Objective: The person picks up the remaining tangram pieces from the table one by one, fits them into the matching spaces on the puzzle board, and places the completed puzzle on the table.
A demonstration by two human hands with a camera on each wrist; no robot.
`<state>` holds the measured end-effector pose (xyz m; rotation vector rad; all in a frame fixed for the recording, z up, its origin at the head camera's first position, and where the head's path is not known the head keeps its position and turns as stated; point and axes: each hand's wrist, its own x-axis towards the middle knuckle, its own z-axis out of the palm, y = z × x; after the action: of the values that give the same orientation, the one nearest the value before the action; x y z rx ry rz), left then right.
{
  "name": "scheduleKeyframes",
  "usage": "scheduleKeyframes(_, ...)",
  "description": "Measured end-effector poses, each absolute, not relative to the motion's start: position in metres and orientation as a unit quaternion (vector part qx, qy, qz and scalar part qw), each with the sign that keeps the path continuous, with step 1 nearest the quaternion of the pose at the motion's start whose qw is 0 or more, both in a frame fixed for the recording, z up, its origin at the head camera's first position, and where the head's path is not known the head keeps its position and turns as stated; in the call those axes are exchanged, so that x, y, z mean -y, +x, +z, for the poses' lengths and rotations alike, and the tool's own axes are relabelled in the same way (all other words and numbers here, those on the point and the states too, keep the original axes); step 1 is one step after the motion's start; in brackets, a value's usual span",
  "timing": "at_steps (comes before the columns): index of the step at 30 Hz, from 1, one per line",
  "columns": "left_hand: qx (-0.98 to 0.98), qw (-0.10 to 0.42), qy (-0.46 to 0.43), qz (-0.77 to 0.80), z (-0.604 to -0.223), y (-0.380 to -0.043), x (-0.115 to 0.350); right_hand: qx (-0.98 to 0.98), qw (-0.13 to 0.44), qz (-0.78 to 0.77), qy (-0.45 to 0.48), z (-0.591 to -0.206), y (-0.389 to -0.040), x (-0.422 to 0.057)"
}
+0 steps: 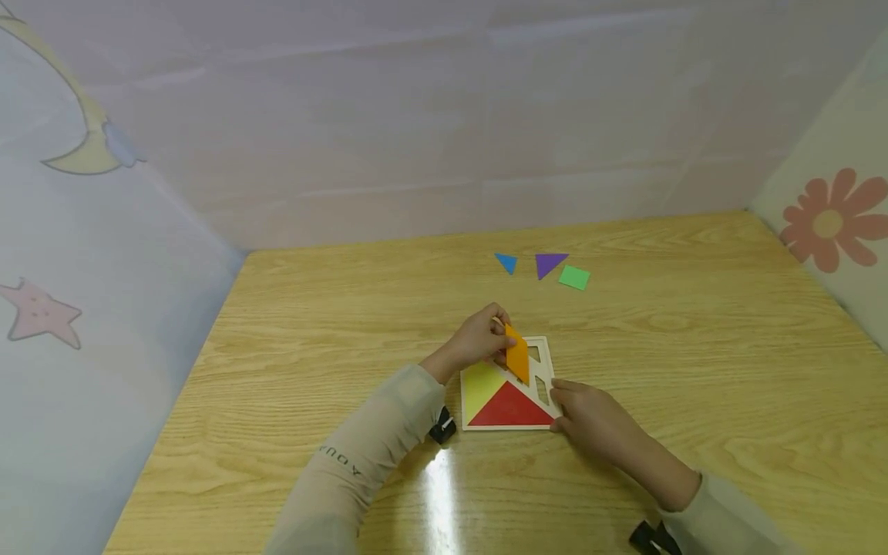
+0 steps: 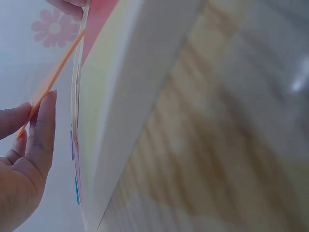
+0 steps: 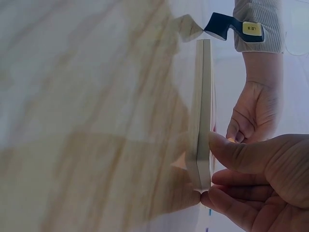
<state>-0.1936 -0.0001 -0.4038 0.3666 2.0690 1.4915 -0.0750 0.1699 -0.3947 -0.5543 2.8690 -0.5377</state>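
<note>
Apparently, the orange piece (image 1: pixel 517 353) is pinched tilted by the left hand (image 1: pixel 479 339) above the tray (image 1: pixel 548 362), whose near corner is gripped steady by the right hand (image 1: pixel 590 420).

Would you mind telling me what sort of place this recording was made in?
Probably a small play or craft booth: a wooden table enclosed by pale screens printed with a star and flower, with a tangram tray being filled.

bare table (image 1: pixel 694 370) right of puzzle tray (image 1: pixel 545 341), three loose pieces (image 1: pixel 551 264) behind
</note>
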Motion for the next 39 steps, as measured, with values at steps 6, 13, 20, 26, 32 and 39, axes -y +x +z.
scheduleKeyframes(6, -0.765, 0.285, 0.136, 0.562, -0.404, -0.193, -0.001, -0.962, 0.084, -0.181, -0.186, -0.394, -0.075, -0.17)
scheduleKeyframes(13, -0.757, 0.305, 0.135, 0.562, -0.382, -0.183, 0.0, -0.962, 0.088, -0.185, -0.181, -0.394, -0.075, -0.17)
scheduleKeyframes(20, -0.768, 0.308, 0.155, 0.54, -0.404, -0.19, -0.004, -0.963, 0.094, -0.181, -0.175, -0.393, -0.075, -0.169)
scheduleKeyframes(26, -0.76, 0.321, 0.161, 0.541, -0.405, -0.188, -0.007, -0.963, 0.094, -0.184, -0.171, -0.394, -0.074, -0.169)
scheduleKeyframes(32, -0.757, 0.331, 0.165, 0.538, -0.407, -0.186, -0.009, -0.963, 0.086, -0.186, -0.176, -0.395, -0.074, -0.169)
scheduleKeyframes(39, -0.756, 0.335, 0.181, 0.533, -0.412, -0.185, -0.011, -0.962, 0.083, -0.186, -0.18, -0.396, -0.074, -0.169)
